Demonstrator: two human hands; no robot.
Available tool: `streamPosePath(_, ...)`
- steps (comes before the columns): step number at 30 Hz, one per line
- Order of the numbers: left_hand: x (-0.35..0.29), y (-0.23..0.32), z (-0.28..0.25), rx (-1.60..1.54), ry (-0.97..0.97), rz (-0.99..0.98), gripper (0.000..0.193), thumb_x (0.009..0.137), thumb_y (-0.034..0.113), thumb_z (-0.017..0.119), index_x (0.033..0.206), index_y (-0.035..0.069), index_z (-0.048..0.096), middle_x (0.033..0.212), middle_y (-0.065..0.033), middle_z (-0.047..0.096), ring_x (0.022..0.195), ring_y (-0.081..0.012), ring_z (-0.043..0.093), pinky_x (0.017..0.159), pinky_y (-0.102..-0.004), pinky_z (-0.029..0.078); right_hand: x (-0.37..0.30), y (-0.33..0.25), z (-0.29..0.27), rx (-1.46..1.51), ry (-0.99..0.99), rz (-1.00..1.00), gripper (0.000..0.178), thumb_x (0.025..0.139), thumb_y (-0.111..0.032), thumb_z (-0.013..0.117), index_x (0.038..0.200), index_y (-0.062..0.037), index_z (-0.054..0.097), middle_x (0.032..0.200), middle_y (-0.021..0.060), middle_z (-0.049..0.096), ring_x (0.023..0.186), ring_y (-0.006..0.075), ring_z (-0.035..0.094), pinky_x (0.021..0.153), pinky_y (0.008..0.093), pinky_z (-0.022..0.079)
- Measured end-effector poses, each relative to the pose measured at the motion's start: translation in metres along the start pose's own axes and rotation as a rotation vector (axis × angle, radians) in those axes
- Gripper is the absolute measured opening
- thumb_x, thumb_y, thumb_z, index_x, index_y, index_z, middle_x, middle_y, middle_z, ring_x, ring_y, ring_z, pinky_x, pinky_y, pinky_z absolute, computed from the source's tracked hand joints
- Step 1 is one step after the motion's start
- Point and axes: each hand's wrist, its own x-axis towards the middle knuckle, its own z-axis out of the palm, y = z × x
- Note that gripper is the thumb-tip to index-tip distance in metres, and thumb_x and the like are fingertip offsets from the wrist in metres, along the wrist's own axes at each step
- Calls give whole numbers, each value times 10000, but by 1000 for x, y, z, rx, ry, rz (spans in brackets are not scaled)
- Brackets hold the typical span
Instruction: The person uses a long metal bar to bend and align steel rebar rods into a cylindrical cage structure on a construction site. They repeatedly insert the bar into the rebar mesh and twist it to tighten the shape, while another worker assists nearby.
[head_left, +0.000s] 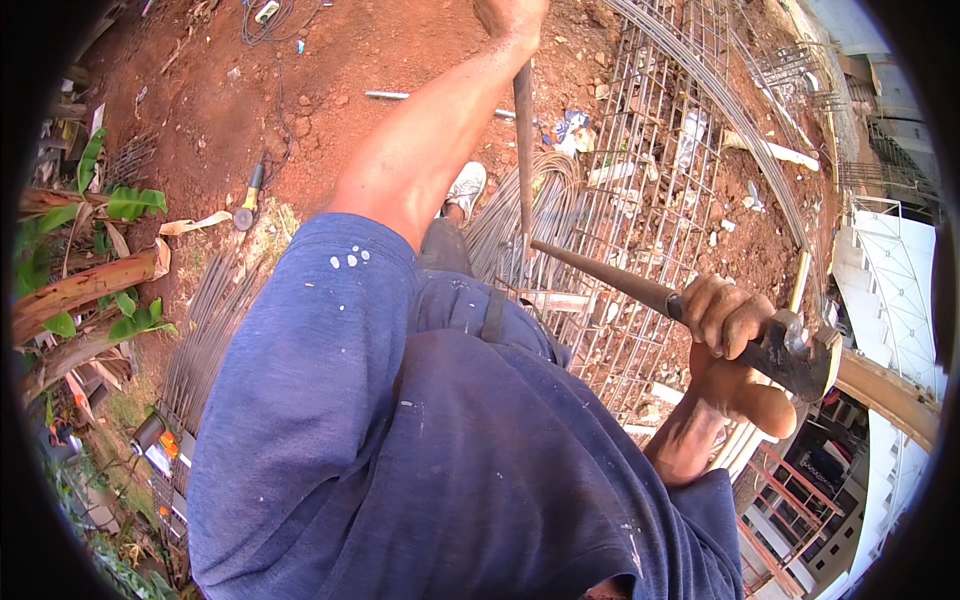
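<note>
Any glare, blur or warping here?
Head view: white panels at right look washed out. Head view: right hand and metal tool look fairly sharp. Head view: fisheye blacks out the corners; the left hand is cut off by the top edge.

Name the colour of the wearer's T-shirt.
The T-shirt is blue, flecked with white spots; best seen in the head view.

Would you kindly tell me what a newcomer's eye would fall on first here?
Probably the blue shirt filling the lower middle, then, at right, the right hand gripping a notched metal bar. Farther off, a rebar cage stretches through the upper right of the view.
</note>
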Motion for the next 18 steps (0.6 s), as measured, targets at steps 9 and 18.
streamPosePath(9,24,-7,-28,98,-19,-104,339,790,361,692,825,26,727,781,-210,705,821,-405,692,742,-496,524,25,29,48,-146,180,33,410,847,-400,754,868,-9,633,662,20,556,560,115,512,509,279,407)
streamPosePath(18,37,9,-28,309,-429,-147,806,717,739,684,1050,6,700,1098,-210,690,1108,-362,634,953,-476,475,32,25,59,-155,126,-166,452,927,-452,662,946,0,649,681,-7,537,643,80,460,559,271,380)
